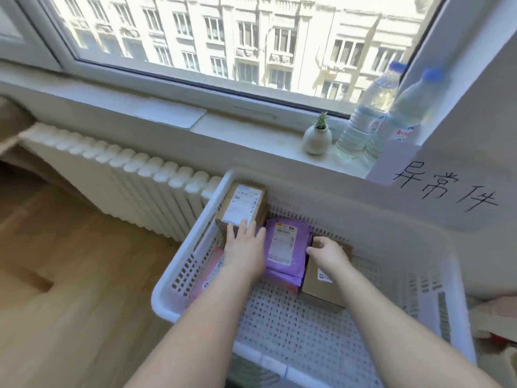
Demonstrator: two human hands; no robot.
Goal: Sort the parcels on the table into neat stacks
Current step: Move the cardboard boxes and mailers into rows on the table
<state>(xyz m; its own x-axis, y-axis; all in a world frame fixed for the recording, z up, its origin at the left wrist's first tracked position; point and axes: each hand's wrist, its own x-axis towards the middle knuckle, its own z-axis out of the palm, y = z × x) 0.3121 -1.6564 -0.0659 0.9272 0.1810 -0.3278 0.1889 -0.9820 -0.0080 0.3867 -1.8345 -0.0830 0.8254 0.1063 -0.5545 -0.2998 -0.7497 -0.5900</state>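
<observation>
Item one, lower middle of the frame: a white perforated basket (pixel 173 298), my two bare forearms reaching into it from the bottom edge. Item two, against the basket's left wall: a pink mailer (pixel 208 273), largely hidden under my left arm. Item three, centre right: a small brown box (pixel 321 289) on the basket floor; my right hand (pixel 328 254) grips its far end, fingers curled over the top edge. Item four, just left of that box and touching it: a purple mailer (pixel 285 250), white label up, lying on other parcels (what is under it I cannot make out). Item five, the basket's far left corner: a labelled brown box (pixel 243 205); my left hand (pixel 244 247) rests flat on its near end, fingers straight and slightly spread. Item six, left of the basket: wooden floor (pixel 70 275) and a white radiator (pixel 126 177). Item seven, right of centre: a paper sign (pixel 447 189) with handwritten characters. Item eight, upper half: a windowsill (pixel 237 127) carrying a sheet of paper (pixel 170 113), a small white vase (pixel 317 138) with a green sprig, and two water bottles (pixel 361 116) with blue caps, side by side at the right.
</observation>
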